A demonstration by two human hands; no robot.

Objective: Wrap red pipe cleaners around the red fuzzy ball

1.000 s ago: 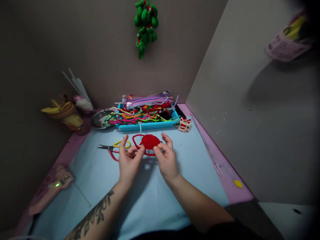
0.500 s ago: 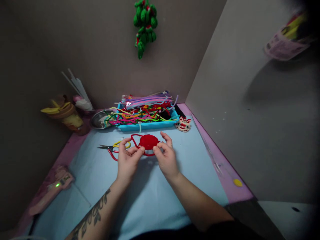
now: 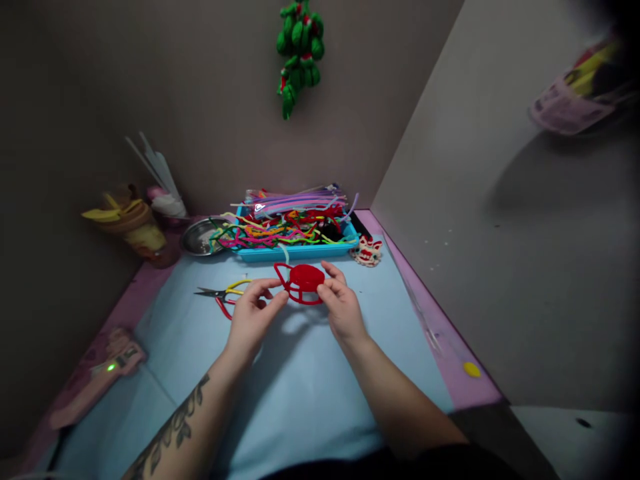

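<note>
Red pipe-cleaner work (image 3: pixel 306 280) is held above the table (image 3: pixel 300 387) between both hands: pinched at its right by the right hand (image 3: pixel 343 308) and at its left by the left hand (image 3: pixel 253 315). Scissors (image 3: pixel 223 295) lie left; a tray (image 3: pixel 295 252) sits beyond.

two hands: left hand (image 3: pixel 250 320) and right hand (image 3: pixel 343 310). one red pipe-cleaner piece (image 3: pixel 305 280), one blue tray (image 3: pixel 295 252) of pipe cleaners (too many to count), one pair of scissors (image 3: pixel 223 293), one metal dish (image 3: pixel 197 237), one green hanging ornament (image 3: pixel 299 47), one yellow dot (image 3: pixel 471 369).
</note>
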